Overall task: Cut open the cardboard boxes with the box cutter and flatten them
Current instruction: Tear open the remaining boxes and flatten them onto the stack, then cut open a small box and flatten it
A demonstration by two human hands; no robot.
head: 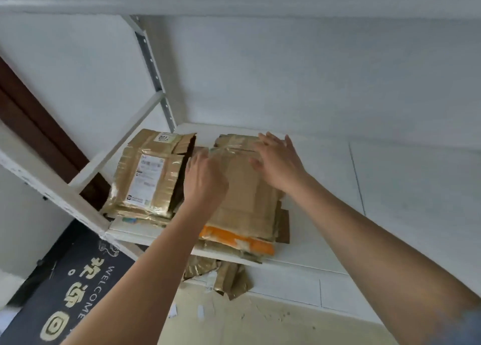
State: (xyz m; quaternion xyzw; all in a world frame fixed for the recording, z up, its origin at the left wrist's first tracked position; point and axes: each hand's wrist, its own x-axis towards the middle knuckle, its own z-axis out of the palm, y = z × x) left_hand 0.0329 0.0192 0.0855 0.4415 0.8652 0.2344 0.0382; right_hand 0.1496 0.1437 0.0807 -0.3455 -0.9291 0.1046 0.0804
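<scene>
We are looking down at a white shelf board (325,178) set in a white metal rack, with a perforated upright (153,71) rising at its back left corner against a pale wall (286,66). Two piles of flattened cardboard lie on the board. The left pile (153,175), wrapped in glossy tape and bearing a white shipping label (148,180), sits at the board's left end. The right pile (247,201) lies just beside it, and an orange-printed sheet (234,238) sticks out from under it at the front edge.

Our left hand (205,183) rests on the near left part of the right pile, its fingers bent down toward the gap between the piles; we cannot tell whether they grip anything. Our right hand (278,159) lies spread wide and flat on the far part of the same pile.

Below the board, crumpled taped cardboard scraps (223,277) lie on a lower white surface. A dark doormat (73,292) with pale lettering lies on the floor at the lower left, and a dark brown door frame (33,120) runs behind the rack on the left. No box cutter is visible to us.
</scene>
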